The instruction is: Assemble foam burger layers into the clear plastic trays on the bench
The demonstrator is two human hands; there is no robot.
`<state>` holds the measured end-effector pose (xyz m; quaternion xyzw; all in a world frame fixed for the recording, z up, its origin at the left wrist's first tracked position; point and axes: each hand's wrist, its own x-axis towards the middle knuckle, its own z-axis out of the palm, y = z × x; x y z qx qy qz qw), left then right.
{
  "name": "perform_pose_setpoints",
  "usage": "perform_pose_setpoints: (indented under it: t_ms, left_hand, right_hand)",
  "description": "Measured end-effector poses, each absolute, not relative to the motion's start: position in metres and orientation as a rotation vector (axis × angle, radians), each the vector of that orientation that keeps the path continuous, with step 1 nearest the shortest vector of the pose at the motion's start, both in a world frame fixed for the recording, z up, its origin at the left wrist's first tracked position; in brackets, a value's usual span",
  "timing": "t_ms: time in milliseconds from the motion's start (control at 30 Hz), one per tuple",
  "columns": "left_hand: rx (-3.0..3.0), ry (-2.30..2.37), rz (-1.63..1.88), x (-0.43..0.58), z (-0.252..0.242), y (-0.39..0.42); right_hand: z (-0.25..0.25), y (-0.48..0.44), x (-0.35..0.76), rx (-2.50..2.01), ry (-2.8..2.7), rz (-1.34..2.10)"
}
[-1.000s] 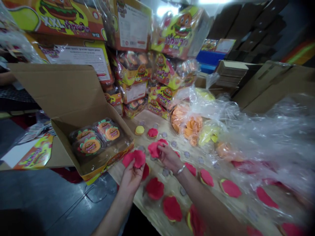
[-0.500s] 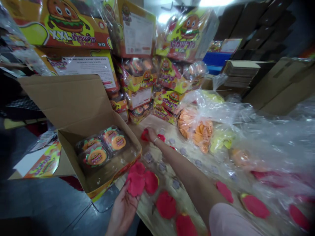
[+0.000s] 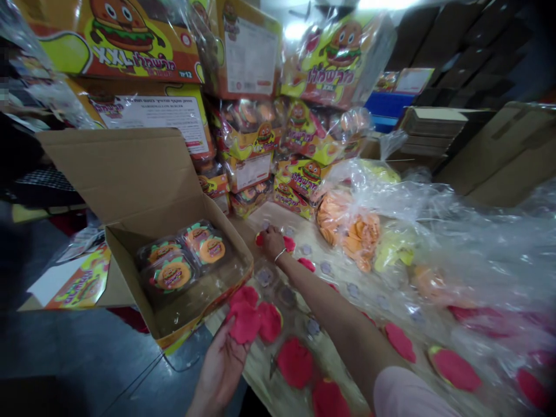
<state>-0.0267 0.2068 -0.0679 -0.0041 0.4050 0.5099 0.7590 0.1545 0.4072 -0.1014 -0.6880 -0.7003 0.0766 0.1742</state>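
Note:
In the head view, my left hand (image 3: 223, 359) is closed on flat, wavy-edged red pieces (image 3: 244, 321), held low near the front corner of an open cardboard box. My right arm stretches across the table. My right hand (image 3: 273, 243) is closed with its fingers bent down at another red piece (image 3: 259, 238), beside the box's right wall; the fingertips are partly hidden. More red pieces lie along the table, such as one near my left hand (image 3: 295, 363), some showing a yellow edge underneath. Between them sit clear plastic trays (image 3: 264, 277) with greyish spots.
The open cardboard box (image 3: 221, 307) holds clear packs of burger-shaped sweets (image 3: 174, 273). Stacked burger-print cartons (image 3: 143, 116) wall off the back. Right of them lie orange pieces (image 3: 347, 229) in clear bags and a heap of plastic film (image 3: 486, 243). Flattened cardboard (image 3: 430, 127) stands behind.
My right hand has shifted slightly, its fingers now curled down over the red piece at the far spot. My left hand stays nearly still with its red pieces. The view has moved slightly.

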Motion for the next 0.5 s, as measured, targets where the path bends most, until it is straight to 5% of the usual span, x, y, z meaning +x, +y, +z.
perform_pose_setpoints:
  t_ms: [167,367,500]
  left_hand:
    - [0.09,0.834,1.035,-0.022,-0.062,0.207]
    - [0.304,0.859,0.966,0.016,-0.065,0.198]
    - [0.728,0.834,0.793,0.053,-0.067,0.174]
  right_hand:
    - [-0.078,0.355,0.161,-1.78,-1.936,0.241]
    - [-0.053,0.215,0.185,-1.265,-1.861,0.903]
    - [-0.051,0.137,0.213,-1.305,-1.288,1.001]
